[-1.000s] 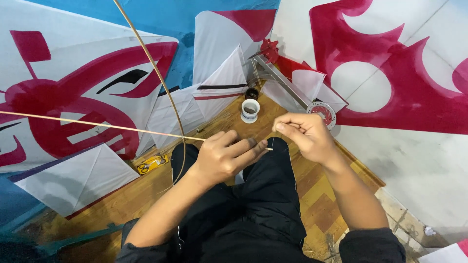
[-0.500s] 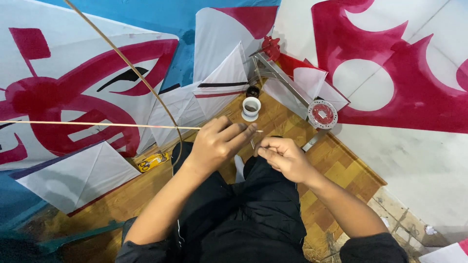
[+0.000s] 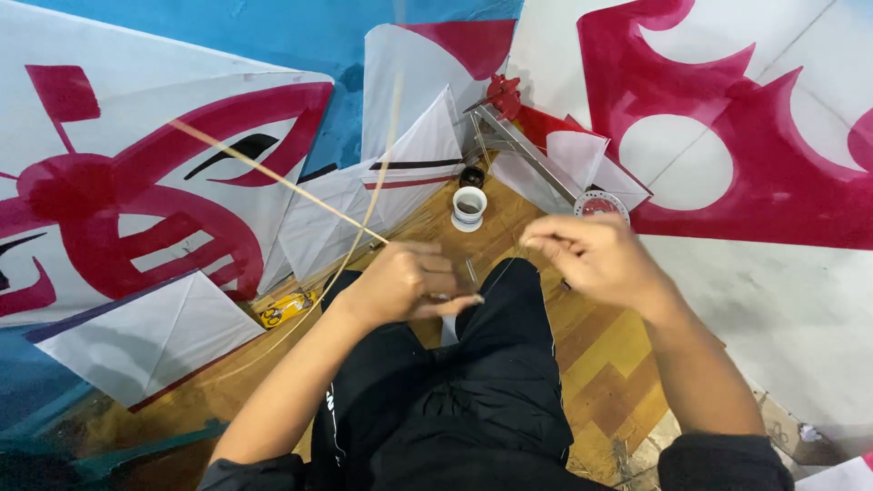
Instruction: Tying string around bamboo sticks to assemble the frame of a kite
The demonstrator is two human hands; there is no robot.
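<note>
Head camera looks down over my lap: my left hand (image 3: pixel 400 284) has its fingers pressed together around two thin bamboo sticks (image 3: pixel 273 177) that cross just at the knuckles and fan out over the kites. My right hand (image 3: pixel 596 256) is raised beside it, fingers pinched, though on what I cannot tell. On the wooden floor (image 3: pixel 600 355) ahead I count one white cup (image 3: pixel 468 207), one thread spool (image 3: pixel 600 204) and one yellow tool (image 3: pixel 284 309).
</note>
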